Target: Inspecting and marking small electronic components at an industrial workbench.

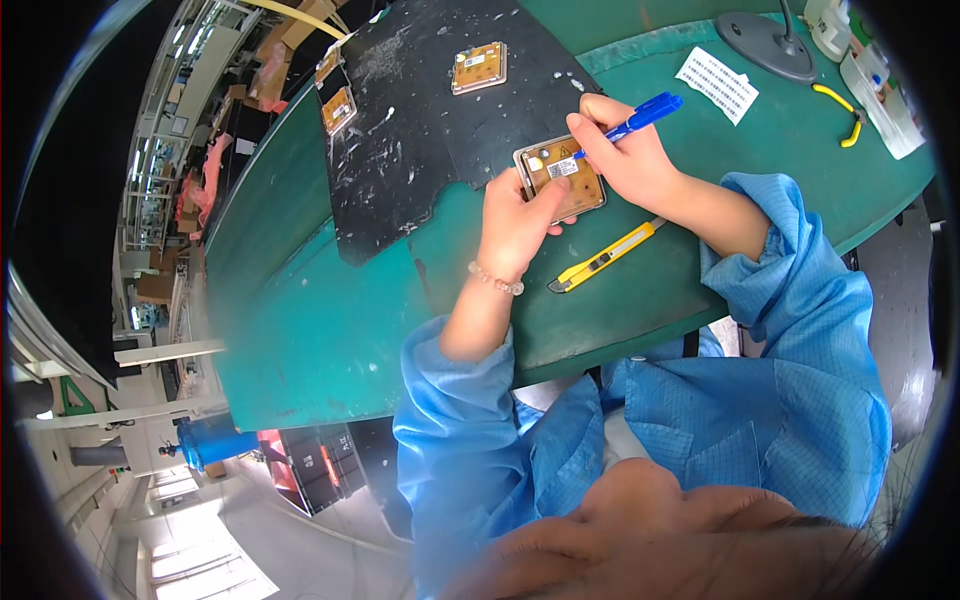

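My left hand [515,222] is closed around a flat, square amber module [585,192] with a pale rim, its thumb lying across the face. A small white label [563,168] sits on that face beside a warning triangle. In my right hand [635,160] is a blue marker pen [645,114], held in a writing grip with its tip at the label's edge. Just below the hands, a yellow utility knife [603,258] lies slanted on the green mat.
A worn black mat [400,150] covers part of the green table [300,340]. It carries another amber module [479,68] and two more [339,108] at its left edge. To the right are a label sheet [718,84], a round grey base [766,47], yellow-handled pliers [852,118] and a white bin [882,108].
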`<action>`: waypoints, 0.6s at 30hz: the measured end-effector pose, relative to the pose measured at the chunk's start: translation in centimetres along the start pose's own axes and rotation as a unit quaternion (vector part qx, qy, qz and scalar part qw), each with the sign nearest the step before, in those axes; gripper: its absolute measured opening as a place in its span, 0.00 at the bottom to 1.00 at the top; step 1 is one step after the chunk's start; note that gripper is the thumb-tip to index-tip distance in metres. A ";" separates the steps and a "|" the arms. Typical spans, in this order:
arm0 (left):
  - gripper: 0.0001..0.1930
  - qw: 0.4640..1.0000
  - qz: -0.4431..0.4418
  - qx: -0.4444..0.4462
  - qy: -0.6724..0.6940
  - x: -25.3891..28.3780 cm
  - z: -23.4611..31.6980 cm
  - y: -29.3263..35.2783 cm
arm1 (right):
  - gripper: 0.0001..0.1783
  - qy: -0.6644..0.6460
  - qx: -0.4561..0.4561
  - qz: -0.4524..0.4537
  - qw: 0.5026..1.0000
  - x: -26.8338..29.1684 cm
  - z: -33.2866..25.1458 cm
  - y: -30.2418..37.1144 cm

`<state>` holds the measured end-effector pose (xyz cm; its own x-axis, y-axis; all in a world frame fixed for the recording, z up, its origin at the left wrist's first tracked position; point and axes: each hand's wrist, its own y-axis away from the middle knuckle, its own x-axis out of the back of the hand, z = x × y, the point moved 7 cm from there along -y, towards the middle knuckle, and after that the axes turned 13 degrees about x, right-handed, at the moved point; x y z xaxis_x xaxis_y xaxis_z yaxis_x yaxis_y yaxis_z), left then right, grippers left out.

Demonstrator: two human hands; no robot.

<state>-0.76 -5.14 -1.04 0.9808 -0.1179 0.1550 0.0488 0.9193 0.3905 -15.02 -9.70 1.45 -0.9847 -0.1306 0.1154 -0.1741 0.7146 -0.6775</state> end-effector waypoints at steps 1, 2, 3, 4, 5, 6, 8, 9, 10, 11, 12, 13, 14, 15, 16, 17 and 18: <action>0.11 1.000 -0.003 0.001 0.000 0.0 -0.1 0.0 | 0.18 0.016 0.004 -0.002 1.000 0.0 0.0 0.0; 0.11 1.000 -0.005 0.001 0.000 -0.1 -0.1 -0.1 | 0.18 0.016 0.004 -0.002 1.000 0.1 -0.1 0.0; 0.11 1.000 -0.005 0.001 0.000 -0.1 -0.1 -0.1 | 0.18 0.035 0.016 -0.001 0.999 0.2 -0.3 -0.1; 0.11 1.000 -0.004 -0.002 0.007 0.0 -0.2 -0.2 | 0.18 0.053 0.027 0.001 0.998 0.3 -0.6 -0.2; 0.11 1.000 -0.003 -0.004 0.014 0.0 -0.2 -0.2 | 0.18 0.053 0.027 0.001 0.998 0.3 -0.7 -0.3; 0.11 1.000 -0.003 -0.004 0.014 0.0 -0.3 -0.2 | 0.18 0.014 0.021 0.009 1.000 0.4 -0.8 -0.5; 0.11 1.000 -0.015 -0.021 0.011 -0.2 -0.2 -0.2 | 0.18 -0.025 0.014 0.017 0.999 0.6 -0.9 -0.7; 0.11 1.000 -0.016 -0.020 0.011 -0.4 -0.1 -0.2 | 0.18 -0.054 0.025 0.021 0.998 0.7 -1.1 -0.8; 0.11 0.999 -0.023 -0.023 0.007 -0.7 -0.1 -0.1 | 0.17 -0.082 0.035 0.025 0.996 0.8 -1.3 -0.9; 0.11 0.999 -0.030 -0.027 0.002 -1.0 0.0 0.0 | 0.17 -0.082 0.034 0.026 0.996 0.9 -1.6 -0.9; 0.11 0.999 -0.030 -0.026 0.003 -1.2 -0.1 0.0 | 0.17 -0.082 0.023 0.011 0.996 0.8 -2.2 -0.9; 0.10 0.999 -0.032 -0.035 -0.011 -1.5 -0.1 0.1 | 0.17 -0.081 0.011 -0.003 0.997 0.5 -2.6 -1.0; 0.10 0.998 -0.035 -0.044 -0.025 -1.7 0.0 0.2 | 0.17 -0.081 0.010 -0.003 0.997 0.5 -2.7 -1.1; 0.10 0.998 -0.036 -0.043 -0.025 -1.9 0.0 0.2 | 0.17 -0.079 0.020 -0.012 0.997 0.4 -3.0 -1.2; 0.09 0.998 -0.037 -0.046 -0.026 -2.1 0.1 0.3 | 0.17 -0.077 0.030 -0.021 0.996 0.3 -3.2 -1.2; 0.09 0.998 -0.038 -0.050 -0.028 -2.3 0.2 0.4 | 0.17 -0.077 0.029 -0.020 0.996 0.4 -3.2 -1.1; 0.09 0.998 -0.038 -0.049 -0.028 -2.3 0.2 0.4 | 0.17 -0.074 0.028 -0.027 0.996 0.2 -3.0 -1.1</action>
<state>-3.06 -4.52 -1.05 0.9616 -0.2064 0.1809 0.1429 0.9393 0.3119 -15.07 -8.47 4.39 -0.9614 -0.2711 0.0476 -0.2227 0.6648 -0.7131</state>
